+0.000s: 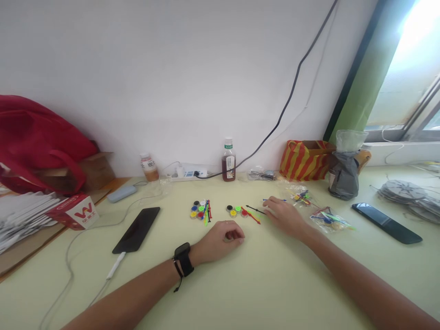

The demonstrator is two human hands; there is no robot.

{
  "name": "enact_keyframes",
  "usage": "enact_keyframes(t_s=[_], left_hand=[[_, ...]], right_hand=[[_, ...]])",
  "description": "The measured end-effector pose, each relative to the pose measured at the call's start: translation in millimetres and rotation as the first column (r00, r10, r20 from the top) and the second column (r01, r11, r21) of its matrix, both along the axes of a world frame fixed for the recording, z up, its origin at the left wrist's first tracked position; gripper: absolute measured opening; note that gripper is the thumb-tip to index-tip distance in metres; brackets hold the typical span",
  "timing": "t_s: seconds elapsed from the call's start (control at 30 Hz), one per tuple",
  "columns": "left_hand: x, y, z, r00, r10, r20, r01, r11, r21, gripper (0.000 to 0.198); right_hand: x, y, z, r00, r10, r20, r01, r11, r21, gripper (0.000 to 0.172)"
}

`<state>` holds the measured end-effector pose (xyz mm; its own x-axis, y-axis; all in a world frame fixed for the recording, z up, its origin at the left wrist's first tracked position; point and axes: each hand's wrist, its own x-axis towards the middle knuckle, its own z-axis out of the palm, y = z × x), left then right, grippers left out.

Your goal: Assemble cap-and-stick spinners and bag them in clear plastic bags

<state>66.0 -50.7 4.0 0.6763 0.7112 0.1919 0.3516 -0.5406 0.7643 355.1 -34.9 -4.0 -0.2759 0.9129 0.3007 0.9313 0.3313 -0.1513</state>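
Observation:
My left hand (218, 240) rests on the table with its fingers loosely curled in and a hollow between thumb and fingers; nothing shows in it. A dark watch (183, 259) is on that wrist. My right hand (283, 215) is closed, its fingertips at the end of a black plastic arrow (255, 209). A blue arrow (280, 200) passes behind these fingers. Left of them lie a red arrow (252, 216), thin yellow and green arrows, and several small coloured discs (233, 213). Farther left, more discs (197, 209) sit beside a bunch of coloured arrows (208, 211).
Clear plastic bags of coloured parts (330, 220) lie right of my right hand. Phones (136, 230) (385, 223) lie at both sides, the left one cabled. A brown bottle (228, 160), power strip (192, 172) and striped bag (304, 160) stand by the wall.

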Motion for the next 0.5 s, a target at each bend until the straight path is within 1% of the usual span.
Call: enact_keyframes(t_s=[0.07, 0.1, 0.17, 0.3, 0.4, 0.5], left_hand=[[0.1, -0.5, -0.4, 0.999, -0.033, -0.004, 0.033, 0.998, 0.047, 0.011], [0.1, -0.8, -0.6, 0.999, -0.049, -0.004, 0.049, 0.996, 0.072, 0.011], [-0.2, -1.7, -1.0, 0.997, -0.075, -0.004, 0.075, 0.989, 0.129, 0.014], [-1.4, -4.4, -0.9, 0.997, -0.070, -0.028, 0.075, 0.968, 0.241, 0.022], [-2.5, -6.2, -0.9, 0.997, -0.047, -0.056, 0.061, 0.956, 0.285, 0.043], [-3.8, -6.0, -1.6, 0.995, -0.047, -0.094, 0.073, 0.953, 0.296, 0.058]], right_hand=[[-10.1, -8.6, -1.4, 0.983, 0.174, -0.065, -0.175, 0.985, -0.003, 0.024], [-14.8, -12.7, -1.8, 0.967, 0.239, -0.089, -0.241, 0.970, -0.009, 0.025], [-22.5, -19.4, -1.9, 0.942, 0.314, -0.120, -0.318, 0.948, -0.012, 0.027], [-29.0, -23.9, -1.7, 0.906, 0.396, -0.149, -0.402, 0.916, -0.011, 0.027], [-30.7, -24.2, -0.8, 0.884, 0.430, -0.185, -0.439, 0.899, -0.010, 0.026], [-33.6, -26.4, 1.6, 0.872, 0.444, -0.209, -0.456, 0.890, -0.014, 0.023]])
